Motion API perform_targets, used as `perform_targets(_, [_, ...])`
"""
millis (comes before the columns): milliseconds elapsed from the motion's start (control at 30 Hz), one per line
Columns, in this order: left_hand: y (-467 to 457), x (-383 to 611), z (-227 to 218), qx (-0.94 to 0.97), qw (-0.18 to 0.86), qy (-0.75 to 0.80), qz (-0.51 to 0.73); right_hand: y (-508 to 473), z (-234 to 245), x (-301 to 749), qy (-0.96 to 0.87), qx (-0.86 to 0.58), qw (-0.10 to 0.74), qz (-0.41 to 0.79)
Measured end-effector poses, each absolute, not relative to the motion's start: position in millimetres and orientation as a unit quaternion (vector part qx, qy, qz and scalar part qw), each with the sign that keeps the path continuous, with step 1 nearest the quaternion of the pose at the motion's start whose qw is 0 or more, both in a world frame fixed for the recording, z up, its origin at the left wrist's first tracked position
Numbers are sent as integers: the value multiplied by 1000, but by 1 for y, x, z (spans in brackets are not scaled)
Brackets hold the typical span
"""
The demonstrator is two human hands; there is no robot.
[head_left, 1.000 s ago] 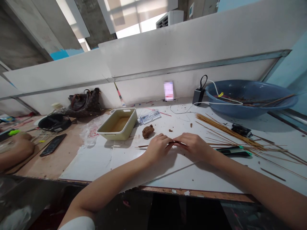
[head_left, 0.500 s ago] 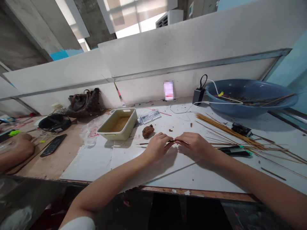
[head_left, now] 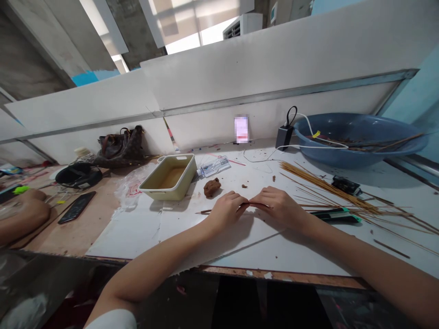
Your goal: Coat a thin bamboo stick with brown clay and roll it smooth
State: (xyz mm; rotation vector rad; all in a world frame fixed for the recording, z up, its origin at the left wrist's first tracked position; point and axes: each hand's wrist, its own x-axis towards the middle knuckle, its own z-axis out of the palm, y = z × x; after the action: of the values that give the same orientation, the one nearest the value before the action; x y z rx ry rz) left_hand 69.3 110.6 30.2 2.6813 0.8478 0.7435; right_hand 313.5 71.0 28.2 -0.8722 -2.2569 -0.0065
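My left hand (head_left: 227, 211) and my right hand (head_left: 277, 206) meet over the white tabletop (head_left: 144, 228), fingertips pinched together on a thin brown stick (head_left: 205, 211). The stick's end pokes out to the left of my left hand. A lump of brown clay (head_left: 211, 187) lies just behind my left hand. To the right, a fan of thin bamboo sticks (head_left: 325, 187) spreads across the table.
A cream tray (head_left: 169, 177) stands left of the clay. A green and black cutter (head_left: 338, 216) lies by my right forearm. A blue basin (head_left: 356, 137), power bank (head_left: 283, 136) and phone (head_left: 241, 130) line the back. Another person's hand (head_left: 24, 212) rests far left by a black phone (head_left: 76, 207).
Both hands shifted slightly while staying pinched on the stick; the stick's left end dropped a little toward the table.
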Motion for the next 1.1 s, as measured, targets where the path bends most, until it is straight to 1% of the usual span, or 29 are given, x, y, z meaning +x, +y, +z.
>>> perform_targets(300, [108, 68, 37, 912, 105, 323, 231, 79, 20, 321, -873, -334, 354, -24])
perform_targets(533, [108, 69, 38, 912, 111, 326, 222, 79, 25, 322, -881, -330, 335, -50])
perform_targets(900, [112, 66, 33, 911, 104, 319, 242, 80, 23, 322, -878, -348, 328, -33])
perform_targets(1100, [114, 67, 31, 907, 81, 330, 247, 82, 19, 323, -875, -350, 335, -19])
